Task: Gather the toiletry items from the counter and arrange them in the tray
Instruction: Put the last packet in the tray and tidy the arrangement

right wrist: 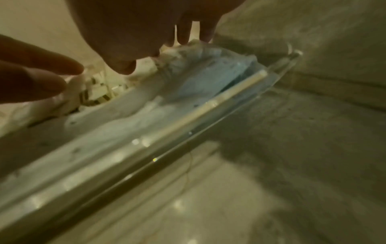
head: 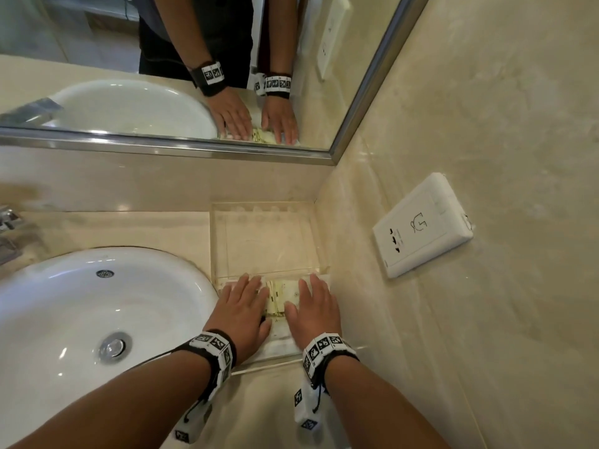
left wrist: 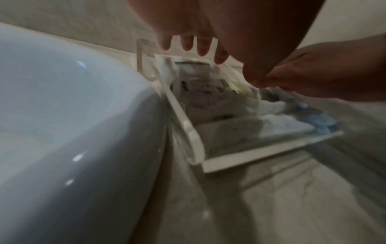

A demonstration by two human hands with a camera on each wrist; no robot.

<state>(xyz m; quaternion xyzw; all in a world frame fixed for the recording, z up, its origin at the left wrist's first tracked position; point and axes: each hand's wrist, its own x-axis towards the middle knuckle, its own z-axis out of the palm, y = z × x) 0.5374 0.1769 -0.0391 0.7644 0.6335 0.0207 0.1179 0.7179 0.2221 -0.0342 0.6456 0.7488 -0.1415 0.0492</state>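
A clear acrylic tray (head: 214, 241) stands on the beige counter in the corner, between the sink and the right wall. Several white and yellowish toiletry packets (head: 279, 298) lie in its near half; its far half is bare. My left hand (head: 241, 303) lies flat on the packets at the left, fingers straight. Beside it, my right hand (head: 312, 306) presses flat on the right ones. The left wrist view shows the tray wall (left wrist: 183, 122) with crumpled packets (left wrist: 200, 92) under the fingers. In the right wrist view, white and blue packets (right wrist: 188, 79) fill the tray behind its front rim (right wrist: 229, 92).
A white sink basin (head: 81, 319) touches the tray's left side, with a chrome faucet (head: 9, 228) at the far left. A mirror (head: 162, 59) runs along the back wall. A white socket plate (head: 421, 225) is on the right wall, close to the tray.
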